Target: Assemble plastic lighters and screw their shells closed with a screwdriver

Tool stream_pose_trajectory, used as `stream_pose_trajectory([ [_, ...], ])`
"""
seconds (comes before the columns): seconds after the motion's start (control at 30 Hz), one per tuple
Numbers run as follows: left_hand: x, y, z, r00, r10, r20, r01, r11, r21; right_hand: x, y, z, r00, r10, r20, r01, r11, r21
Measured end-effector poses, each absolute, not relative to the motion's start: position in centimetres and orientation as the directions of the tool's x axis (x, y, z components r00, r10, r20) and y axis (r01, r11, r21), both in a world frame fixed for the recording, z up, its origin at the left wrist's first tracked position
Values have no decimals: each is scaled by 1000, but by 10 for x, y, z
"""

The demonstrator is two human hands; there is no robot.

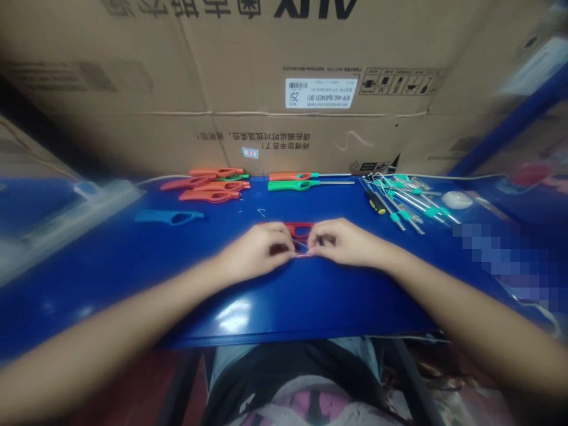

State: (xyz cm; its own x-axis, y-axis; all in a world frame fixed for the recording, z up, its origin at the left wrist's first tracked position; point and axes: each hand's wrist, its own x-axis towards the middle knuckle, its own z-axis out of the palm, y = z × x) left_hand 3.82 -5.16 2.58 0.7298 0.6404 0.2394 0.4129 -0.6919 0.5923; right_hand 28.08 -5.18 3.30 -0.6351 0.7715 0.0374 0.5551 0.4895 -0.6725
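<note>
My left hand (268,247) and my right hand (341,241) meet over the middle of the blue table, fingertips pinched close together. Between them runs a thin reddish wire (303,256), with both hands closed on its ends; its finer details are too small to make out. Just behind the fingers lies a red lighter handle (302,228), partly covered by both hands. Whether any finger touches that handle, I cannot tell.
Orange lighter handles (213,195) lie back left, near a blue one (171,217). Two lighters with metal tubes (310,185) rest by the cardboard wall (248,89). Several metal tubes with teal ends (412,201) and a yellow-black screwdriver (375,203) lie right.
</note>
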Motion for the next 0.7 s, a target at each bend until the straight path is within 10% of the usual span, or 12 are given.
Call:
stream_pose_trajectory([
  [0.7, 39, -46, 18, 665, 703, 252, 394, -617, 681, 281, -54, 35, -690, 718, 88, 516, 573, -637],
])
